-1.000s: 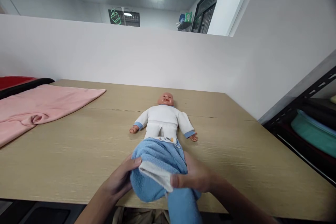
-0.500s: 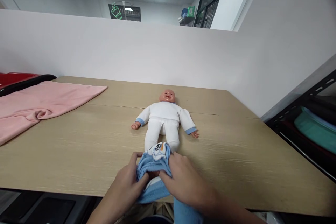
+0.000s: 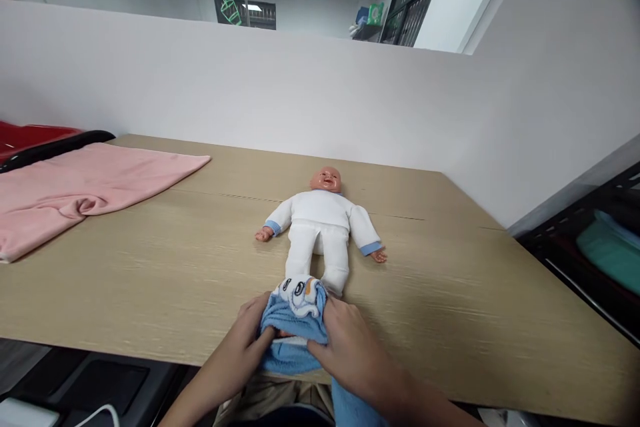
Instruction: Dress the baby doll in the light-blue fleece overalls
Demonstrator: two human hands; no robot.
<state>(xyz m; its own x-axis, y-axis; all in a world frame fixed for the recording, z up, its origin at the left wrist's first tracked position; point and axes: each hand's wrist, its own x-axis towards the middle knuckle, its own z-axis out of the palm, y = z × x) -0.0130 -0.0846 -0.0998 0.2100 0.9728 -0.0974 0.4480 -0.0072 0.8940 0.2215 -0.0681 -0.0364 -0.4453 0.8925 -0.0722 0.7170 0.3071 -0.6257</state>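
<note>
A baby doll in white clothes with blue cuffs lies on its back on the wooden table, head away from me, arms spread. Around its lower legs is a bunched blue and white terry garment with a cartoon face on it. My left hand grips the garment's left edge, thumb tucked in its opening. On the other side my right hand pinches the right edge. The doll's feet are mostly hidden by the cloth. A blue part of the garment hangs below my right wrist.
A pink cloth is spread on the table's left side, beside a red, black-edged tub. A white wall closes off the back. At right stands a black rack with a green cloth.
The garment's face print has spread flatter and slid slightly up over the doll's lower legs. Both hands keep their grip. The view has shifted slightly.
</note>
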